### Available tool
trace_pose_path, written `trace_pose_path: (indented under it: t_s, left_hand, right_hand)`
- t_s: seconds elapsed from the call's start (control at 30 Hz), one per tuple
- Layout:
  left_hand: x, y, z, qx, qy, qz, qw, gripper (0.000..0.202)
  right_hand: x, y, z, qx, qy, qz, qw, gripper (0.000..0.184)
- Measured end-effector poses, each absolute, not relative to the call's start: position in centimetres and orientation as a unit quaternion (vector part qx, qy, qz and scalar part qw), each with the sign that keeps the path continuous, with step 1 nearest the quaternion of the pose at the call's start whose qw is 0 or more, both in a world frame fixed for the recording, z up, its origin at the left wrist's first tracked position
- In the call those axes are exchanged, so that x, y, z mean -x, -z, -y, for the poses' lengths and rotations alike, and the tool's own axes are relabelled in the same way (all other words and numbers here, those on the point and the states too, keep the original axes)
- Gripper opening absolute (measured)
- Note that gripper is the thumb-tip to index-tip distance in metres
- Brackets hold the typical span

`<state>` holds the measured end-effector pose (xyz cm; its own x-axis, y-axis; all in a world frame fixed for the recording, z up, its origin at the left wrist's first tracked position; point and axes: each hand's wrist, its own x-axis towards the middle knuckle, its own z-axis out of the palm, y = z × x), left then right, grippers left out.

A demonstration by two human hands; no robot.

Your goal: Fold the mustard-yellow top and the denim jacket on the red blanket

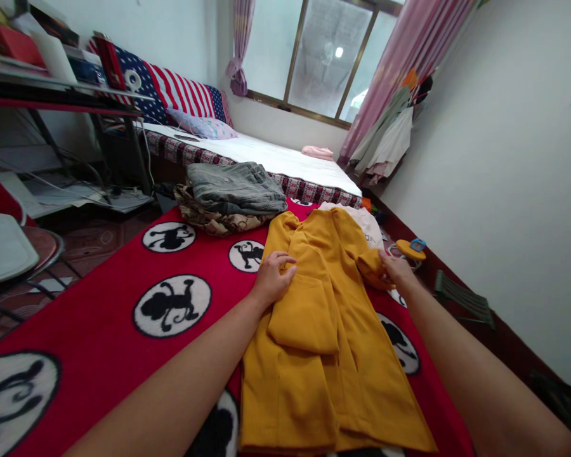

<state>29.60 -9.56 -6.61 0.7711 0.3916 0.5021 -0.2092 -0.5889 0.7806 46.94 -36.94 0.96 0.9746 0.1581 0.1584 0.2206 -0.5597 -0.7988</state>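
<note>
A mustard-yellow garment lies spread lengthwise on a red blanket with black-and-white round motifs. My left hand rests on the garment's left edge, fingers curled and pinching the cloth near a folded flap. My right hand is at the garment's right edge, closed on a bunched fold of the yellow cloth. Beyond the garment sits a white garment, partly covered.
A stack of folded clothes, grey jeans on top, sits at the blanket's far end. Behind it are a white-sheeted bed, flag-print pillows and a window. A desk stands left, clothes hang right, and an orange object lies on the floor.
</note>
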Motion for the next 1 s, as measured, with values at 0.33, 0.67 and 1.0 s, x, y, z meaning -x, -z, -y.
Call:
trace_pose_path:
  t_s: [0.33, 0.67, 1.0]
  left_hand:
    - [-29.6, 6.7, 9.5, -0.828, -0.334, -0.054, 0.448, 0.016]
    - [-29.6, 6.6, 9.6, -0.831, -0.334, -0.06, 0.441, 0.018]
    - [-29.2, 6.6, 9.5, -0.824, -0.337, -0.057, 0.453, 0.02]
  right_hand:
    - [-46.8, 1.0, 35.5, 0.942, 0.038, 0.138, 0.304, 0.052]
    - [-43.5, 0.3, 34.9, 0.932, 0.159, 0.233, 0.229, 0.042]
    - [-39.5, 1.2, 32.7, 0.904, 0.122, 0.288, 0.291, 0.025]
